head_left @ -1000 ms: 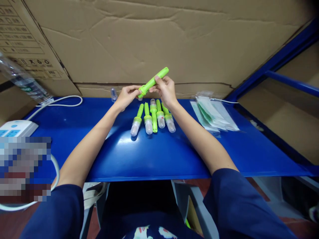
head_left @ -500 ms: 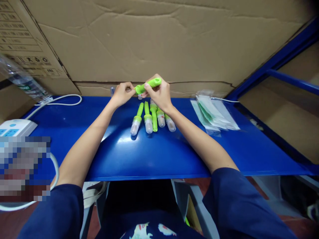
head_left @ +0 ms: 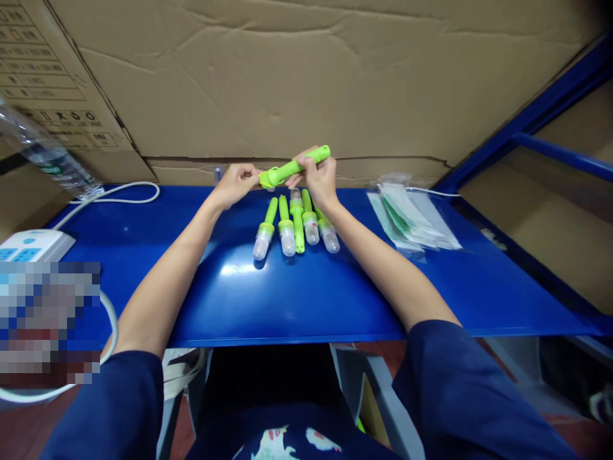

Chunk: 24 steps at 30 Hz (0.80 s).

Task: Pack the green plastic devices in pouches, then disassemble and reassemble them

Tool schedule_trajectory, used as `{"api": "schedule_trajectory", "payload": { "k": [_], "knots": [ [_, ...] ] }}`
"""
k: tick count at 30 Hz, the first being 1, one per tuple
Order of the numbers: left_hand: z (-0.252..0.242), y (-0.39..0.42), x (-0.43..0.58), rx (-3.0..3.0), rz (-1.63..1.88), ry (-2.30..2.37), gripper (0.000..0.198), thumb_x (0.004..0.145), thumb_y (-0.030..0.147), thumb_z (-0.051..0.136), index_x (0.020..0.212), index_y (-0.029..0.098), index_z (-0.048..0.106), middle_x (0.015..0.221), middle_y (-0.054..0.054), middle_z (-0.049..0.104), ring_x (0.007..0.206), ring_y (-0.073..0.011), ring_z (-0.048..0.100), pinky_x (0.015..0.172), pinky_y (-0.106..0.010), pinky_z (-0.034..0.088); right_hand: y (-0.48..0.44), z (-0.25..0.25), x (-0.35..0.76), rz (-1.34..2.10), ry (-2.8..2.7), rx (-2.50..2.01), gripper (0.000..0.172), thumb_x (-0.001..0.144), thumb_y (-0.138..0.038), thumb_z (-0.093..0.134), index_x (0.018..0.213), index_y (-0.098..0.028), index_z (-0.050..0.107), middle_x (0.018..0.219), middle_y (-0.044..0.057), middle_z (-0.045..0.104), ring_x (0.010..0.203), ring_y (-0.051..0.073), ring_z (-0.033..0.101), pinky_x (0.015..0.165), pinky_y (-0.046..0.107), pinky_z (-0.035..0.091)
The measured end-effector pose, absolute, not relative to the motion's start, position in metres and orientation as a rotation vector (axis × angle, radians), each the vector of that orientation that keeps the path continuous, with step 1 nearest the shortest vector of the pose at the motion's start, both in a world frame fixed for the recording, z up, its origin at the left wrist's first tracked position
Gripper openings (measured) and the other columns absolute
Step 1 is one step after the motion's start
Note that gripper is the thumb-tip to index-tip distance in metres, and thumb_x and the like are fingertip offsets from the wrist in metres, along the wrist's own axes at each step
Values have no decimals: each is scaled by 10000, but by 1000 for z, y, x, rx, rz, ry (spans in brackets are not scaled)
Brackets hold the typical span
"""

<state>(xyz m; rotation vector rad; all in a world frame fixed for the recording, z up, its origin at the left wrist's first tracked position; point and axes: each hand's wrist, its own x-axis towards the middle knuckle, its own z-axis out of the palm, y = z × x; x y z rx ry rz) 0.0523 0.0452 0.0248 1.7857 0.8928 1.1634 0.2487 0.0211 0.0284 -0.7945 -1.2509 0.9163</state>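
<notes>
My right hand (head_left: 324,183) is closed round the handle of a bright green plastic stick (head_left: 290,170), held tilted above the table's back edge. At the stick's left, wider end, my left hand (head_left: 236,183) pinches a small yellow-green part (head_left: 264,179); whether it is joined to the stick I cannot tell. Below my hands lie several similar green sticks with clear domed caps (head_left: 261,245). Most have the cap toward me, while a middle one (head_left: 299,231) points its cap away. Beside my left hand stands a small clear piece (head_left: 218,174), partly hidden.
Masks in clear packaging (head_left: 412,214) lie on the right of the blue table (head_left: 297,300). To the left are a white power strip (head_left: 36,246), a white cable (head_left: 134,185) and a plastic bottle (head_left: 52,160). A cardboard wall (head_left: 297,76) rises behind.
My right hand has moved slightly right and slid back along the green stick, showing more of its handle. My left hand keeps its pinch at the wider end.
</notes>
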Motion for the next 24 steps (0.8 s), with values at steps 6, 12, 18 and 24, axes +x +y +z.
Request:
{"api": "schedule_trajectory", "payload": {
  "k": [6, 12, 18, 24],
  "knots": [
    [23, 44, 53, 1585, 1137, 835, 231, 858, 189, 643, 661, 150, 530, 867, -56, 712, 981, -181, 718, 1032, -456, 569, 35, 22, 255, 943, -1210, -810, 557, 726, -786, 649, 843, -257, 517, 774, 48, 689, 890, 274, 762, 668, 387, 657],
    [20, 49, 45, 1442, 1176, 781, 254, 930, 220, 624, 711, 159, 510, 909, -43, 711, 989, -155, 706, 1065, -481, 562, 39, 18, 258, 1179, -1175, -679, 485, 763, -670, 702, 932, -226, 604, 846, 8, 706, 727, 116, 687, 777, 276, 618],
    [15, 53, 38, 1432, 1217, 815, 254, 923, 320, 685, 771, 159, 559, 1007, -71, 737, 1070, -199, 715, 1042, -475, 573, 34, 23, 263, 1315, -1162, -764, 468, 857, -678, 641, 940, -218, 622, 816, -2, 677, 785, 124, 722, 742, 257, 635],
    [11, 49, 50, 1513, 1288, 749, 409, 853, 499, 769, 1123, 204, 682, 1253, -98, 716, 1212, -240, 680, 1040, -418, 575, 28, 30, 258, 1206, -1170, -800, 373, 808, -571, 732, 909, -232, 616, 872, 27, 691, 869, 191, 741, 770, 332, 668]
  ]
}}
